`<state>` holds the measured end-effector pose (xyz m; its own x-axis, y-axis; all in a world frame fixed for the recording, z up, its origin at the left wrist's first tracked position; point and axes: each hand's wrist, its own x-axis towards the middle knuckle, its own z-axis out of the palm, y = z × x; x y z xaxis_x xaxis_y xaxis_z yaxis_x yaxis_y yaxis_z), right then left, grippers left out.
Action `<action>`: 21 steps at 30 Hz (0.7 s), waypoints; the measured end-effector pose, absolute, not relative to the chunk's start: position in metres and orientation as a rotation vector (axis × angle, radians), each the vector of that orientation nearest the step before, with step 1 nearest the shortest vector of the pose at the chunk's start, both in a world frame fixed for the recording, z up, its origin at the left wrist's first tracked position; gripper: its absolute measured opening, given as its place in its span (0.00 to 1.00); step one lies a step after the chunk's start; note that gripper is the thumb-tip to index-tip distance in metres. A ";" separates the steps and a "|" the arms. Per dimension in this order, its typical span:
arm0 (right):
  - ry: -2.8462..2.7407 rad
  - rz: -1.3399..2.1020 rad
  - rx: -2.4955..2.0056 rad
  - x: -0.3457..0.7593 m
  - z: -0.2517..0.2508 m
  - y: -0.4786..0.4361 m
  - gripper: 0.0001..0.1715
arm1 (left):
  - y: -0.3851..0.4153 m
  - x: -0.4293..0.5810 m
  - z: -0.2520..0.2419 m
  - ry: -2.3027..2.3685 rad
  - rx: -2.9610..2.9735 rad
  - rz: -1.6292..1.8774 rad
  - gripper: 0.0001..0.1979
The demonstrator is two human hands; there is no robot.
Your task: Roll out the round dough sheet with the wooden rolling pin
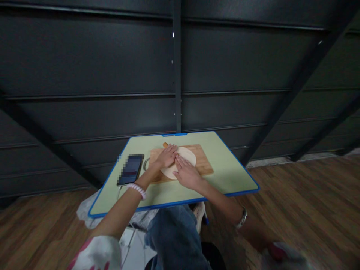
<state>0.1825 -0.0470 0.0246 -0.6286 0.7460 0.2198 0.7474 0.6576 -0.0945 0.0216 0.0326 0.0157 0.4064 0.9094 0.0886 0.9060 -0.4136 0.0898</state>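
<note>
A thin, pale round of dough (187, 153) lies on a wooden cutting board (205, 165). Over its middle, my left hand (168, 155) lies palm down with the fingers stretched out. My right hand (187, 172) rests flat from the other side, its fingertips meeting those of the left and its thumb spread on the dough. Past the left hand, at the board's far edge, pokes a rounded orange-brown wooden end (165, 144), like the tip of a rolling pin. Whatever continues from it under my hands is hidden.
The board stands on a small pale green table (225, 153) with a blue rim. Left of the board lies a dark phone or tablet (131, 169) with a white cable. A metal handle ring (146, 164) sticks out from the board. Dark metal panels (112, 63) rise behind the table.
</note>
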 end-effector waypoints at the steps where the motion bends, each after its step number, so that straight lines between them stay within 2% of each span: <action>1: -2.641 -0.023 -1.218 0.181 0.025 -0.049 0.36 | 0.031 0.017 0.012 1.695 2.598 0.207 0.25; 6: -2.608 -0.084 -1.247 0.176 0.020 -0.055 0.35 | 0.021 0.003 -0.004 1.783 2.540 0.379 0.28; 12: -2.558 -0.187 -1.324 0.175 0.008 -0.053 0.38 | 0.015 0.013 -0.005 1.910 2.459 0.331 0.28; 16: -2.516 -0.139 -1.361 0.184 0.014 -0.047 0.41 | 0.020 0.028 0.002 1.970 2.376 0.308 0.29; 21: -2.455 -0.019 -1.398 0.203 0.018 -0.027 0.38 | 0.036 0.047 0.008 1.956 2.393 0.296 0.31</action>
<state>0.2033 -0.0270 0.0176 -0.4729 0.8365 0.2769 0.8407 0.5224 -0.1426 0.0466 0.0365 0.0079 0.1885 0.9742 0.1239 0.9672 -0.2061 0.1488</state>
